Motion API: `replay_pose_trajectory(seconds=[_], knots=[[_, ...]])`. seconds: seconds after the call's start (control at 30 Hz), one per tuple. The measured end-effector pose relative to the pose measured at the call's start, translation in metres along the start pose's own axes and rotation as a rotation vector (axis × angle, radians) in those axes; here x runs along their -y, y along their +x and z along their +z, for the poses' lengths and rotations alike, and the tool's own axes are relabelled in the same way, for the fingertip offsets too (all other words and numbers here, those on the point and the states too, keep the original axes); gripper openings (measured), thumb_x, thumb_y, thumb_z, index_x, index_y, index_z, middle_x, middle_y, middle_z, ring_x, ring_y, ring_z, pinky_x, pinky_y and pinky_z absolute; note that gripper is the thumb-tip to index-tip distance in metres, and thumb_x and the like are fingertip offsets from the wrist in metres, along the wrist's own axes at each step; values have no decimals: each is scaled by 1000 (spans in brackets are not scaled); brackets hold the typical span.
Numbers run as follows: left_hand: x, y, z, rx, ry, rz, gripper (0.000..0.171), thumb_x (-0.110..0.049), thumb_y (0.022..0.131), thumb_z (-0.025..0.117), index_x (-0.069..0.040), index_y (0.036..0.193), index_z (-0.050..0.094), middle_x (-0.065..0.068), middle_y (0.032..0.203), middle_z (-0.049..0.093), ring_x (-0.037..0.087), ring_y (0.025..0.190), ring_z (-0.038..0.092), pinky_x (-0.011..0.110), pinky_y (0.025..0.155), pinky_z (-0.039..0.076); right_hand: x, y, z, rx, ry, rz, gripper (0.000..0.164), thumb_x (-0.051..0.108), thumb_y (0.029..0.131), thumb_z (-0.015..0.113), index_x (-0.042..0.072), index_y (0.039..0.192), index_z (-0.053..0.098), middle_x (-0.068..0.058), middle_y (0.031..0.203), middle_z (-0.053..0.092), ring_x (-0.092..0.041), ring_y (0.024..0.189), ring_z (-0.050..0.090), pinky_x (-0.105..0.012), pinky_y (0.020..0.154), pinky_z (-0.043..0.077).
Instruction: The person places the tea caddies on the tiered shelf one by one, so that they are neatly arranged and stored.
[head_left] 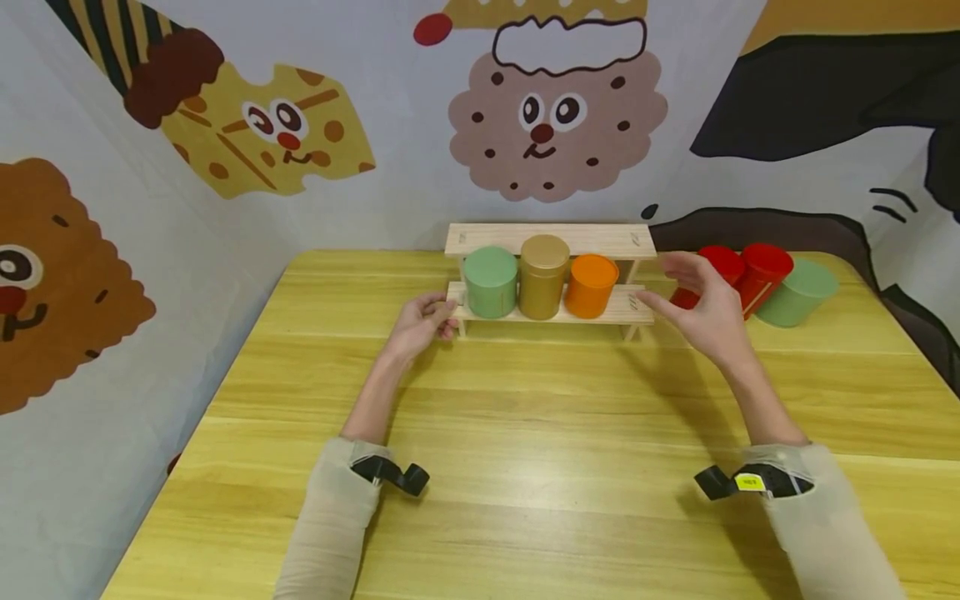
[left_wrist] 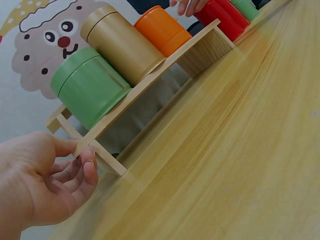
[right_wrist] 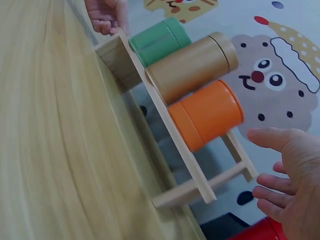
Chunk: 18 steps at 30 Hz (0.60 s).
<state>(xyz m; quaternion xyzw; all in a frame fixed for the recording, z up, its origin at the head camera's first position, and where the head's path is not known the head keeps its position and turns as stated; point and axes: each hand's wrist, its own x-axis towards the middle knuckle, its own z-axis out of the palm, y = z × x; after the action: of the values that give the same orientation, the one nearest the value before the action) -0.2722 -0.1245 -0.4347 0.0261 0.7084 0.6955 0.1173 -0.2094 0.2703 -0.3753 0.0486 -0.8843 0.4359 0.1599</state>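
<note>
A small two-tier wooden shelf (head_left: 551, 239) stands at the back of the table. On its lower board, a green canister (head_left: 491, 283), a gold canister (head_left: 543, 283) and an orange canister (head_left: 591, 287) stand upright side by side. My left hand (head_left: 422, 323) pinches the left end of that board, thumb above and fingers curled below, as the left wrist view shows. Beside the shelf's right end, my right hand (head_left: 708, 308) is held with thumb and fingers spread, holding nothing. In the right wrist view, the right hand (right_wrist: 290, 175) is apart from the orange canister.
Right of the shelf, partly behind my right hand, are two red canisters (head_left: 767, 268) and another green canister (head_left: 798, 293). A cloth (head_left: 390, 125) printed with cartoon food hangs behind the wooden table (head_left: 510, 467). Black camera mounts (head_left: 390, 473) sit on both wrists.
</note>
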Motion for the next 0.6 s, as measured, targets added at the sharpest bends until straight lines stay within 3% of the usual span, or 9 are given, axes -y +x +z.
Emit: replay_pose_trajectory(seconds=[0.23,0.6], knots=[[1,0,0,6,9,7,48,-15,106,55,8,146,42,11,95,65,16,73,62,25,69,58,-11,0,-23,-63,-33,10,64,27,90,79,5,143,51,-17,132,58,-30,120,54,-20,104,43],[1,-1,-1,9,6,18,50,-15,106,55,8,148,39,12,96,65,15,73,62,25,69,58,-25,-7,-50,-116,-50,54,63,26,93,75,7,146,47,-14,134,56,-13,114,51,-17,99,43]])
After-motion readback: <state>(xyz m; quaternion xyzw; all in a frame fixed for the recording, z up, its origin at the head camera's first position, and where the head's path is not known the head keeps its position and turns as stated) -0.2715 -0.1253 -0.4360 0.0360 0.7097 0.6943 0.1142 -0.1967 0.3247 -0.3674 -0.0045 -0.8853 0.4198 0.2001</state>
